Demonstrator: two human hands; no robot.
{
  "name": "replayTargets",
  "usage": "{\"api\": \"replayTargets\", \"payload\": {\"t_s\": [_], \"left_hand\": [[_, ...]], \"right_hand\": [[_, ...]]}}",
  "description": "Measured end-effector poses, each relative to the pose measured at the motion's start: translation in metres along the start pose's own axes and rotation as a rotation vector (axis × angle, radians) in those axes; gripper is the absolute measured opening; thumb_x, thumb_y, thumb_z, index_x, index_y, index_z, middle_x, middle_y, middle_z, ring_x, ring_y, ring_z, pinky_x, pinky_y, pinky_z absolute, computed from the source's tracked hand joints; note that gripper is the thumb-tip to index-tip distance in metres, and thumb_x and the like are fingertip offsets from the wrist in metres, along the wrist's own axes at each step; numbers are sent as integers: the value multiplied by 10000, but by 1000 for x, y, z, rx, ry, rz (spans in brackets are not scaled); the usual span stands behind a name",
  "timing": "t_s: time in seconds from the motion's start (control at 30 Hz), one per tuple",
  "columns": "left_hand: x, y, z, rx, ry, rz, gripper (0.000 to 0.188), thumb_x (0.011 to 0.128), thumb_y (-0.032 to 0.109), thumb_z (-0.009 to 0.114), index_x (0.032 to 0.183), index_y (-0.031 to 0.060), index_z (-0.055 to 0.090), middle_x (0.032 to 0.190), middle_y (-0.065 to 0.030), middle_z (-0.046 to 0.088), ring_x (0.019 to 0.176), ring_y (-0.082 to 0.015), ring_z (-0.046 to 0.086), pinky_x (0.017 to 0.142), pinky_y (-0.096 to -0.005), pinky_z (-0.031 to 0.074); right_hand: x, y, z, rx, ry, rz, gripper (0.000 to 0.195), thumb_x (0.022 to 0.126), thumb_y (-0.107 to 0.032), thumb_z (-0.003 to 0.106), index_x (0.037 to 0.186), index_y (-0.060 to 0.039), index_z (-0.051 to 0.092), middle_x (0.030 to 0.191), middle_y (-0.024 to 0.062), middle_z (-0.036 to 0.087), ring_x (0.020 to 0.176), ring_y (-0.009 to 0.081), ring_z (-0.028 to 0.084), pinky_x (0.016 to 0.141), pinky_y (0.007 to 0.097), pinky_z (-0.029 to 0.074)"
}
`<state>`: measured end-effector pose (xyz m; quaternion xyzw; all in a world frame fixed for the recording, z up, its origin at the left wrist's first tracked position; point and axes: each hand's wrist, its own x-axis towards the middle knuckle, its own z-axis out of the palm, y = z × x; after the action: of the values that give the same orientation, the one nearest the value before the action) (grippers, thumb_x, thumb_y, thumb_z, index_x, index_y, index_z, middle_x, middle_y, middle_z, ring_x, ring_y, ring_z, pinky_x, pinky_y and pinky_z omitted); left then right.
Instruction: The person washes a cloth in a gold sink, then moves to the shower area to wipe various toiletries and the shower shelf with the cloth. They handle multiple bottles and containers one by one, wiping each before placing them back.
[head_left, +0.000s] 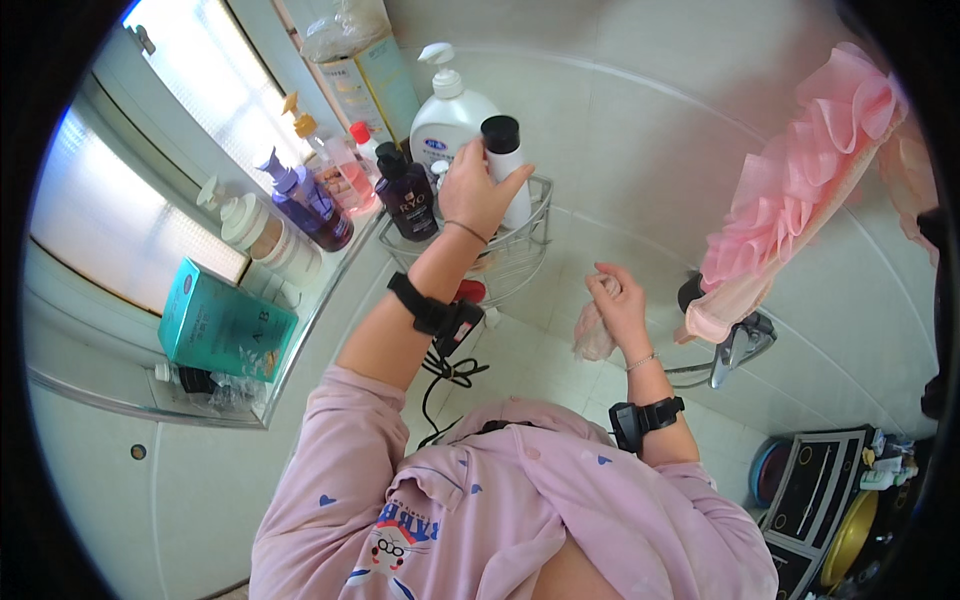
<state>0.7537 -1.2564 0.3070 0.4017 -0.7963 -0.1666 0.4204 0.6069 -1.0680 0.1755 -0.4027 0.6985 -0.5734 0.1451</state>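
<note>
My left hand (476, 191) grips a white bottle with a black cap (507, 161), its thumb on one side and fingers on the other. The bottle is upright at the corner wire rack (541, 217); whether its base rests there is hard to tell. Beside it on the rack are a dark pump bottle (407, 199) and a large white pump bottle (454, 112). Lower and to the right, my right hand (622, 304) is closed around a crumpled, pale pink wet-looking cloth (595, 330), which hangs below the fingers.
A window ledge (300, 334) on the left carries a purple pump bottle (311, 202), a white pump bottle (259, 232) and a teal box (225, 326). Pink ruffled mesh (795, 202) hangs at right above a metal faucet (742, 345). A black cable (454, 371) dangles near my left forearm.
</note>
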Motion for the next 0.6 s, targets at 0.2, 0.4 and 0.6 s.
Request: {"api": "replayTargets", "payload": {"t_s": [0.2,0.4,0.6], "left_hand": [[-11,-18,-4,96,5,31,555,663,427,771,990,37,549,867,-107,603,798,-301,604,679,-393,488],[-28,-27,10,62,-60,-4,544,681,407,764,1058,87,537,863,-98,665,767,-314,645,646,-405,499],[-22,-27,18,110,-107,-52,599,704,406,757,1099,34,504,924,-132,673,863,-301,655,698,-382,515]], "right_hand": [[-3,7,1,-24,-47,29,340,795,-263,702,1036,-29,649,868,82,676,803,169,634,749,282,488],[-3,19,10,-7,-106,33,328,795,-255,704,1039,-44,648,871,81,681,815,159,643,745,283,494],[-6,26,15,47,-133,33,316,795,-242,705,1040,-49,648,878,79,682,817,159,643,749,286,495]]}}
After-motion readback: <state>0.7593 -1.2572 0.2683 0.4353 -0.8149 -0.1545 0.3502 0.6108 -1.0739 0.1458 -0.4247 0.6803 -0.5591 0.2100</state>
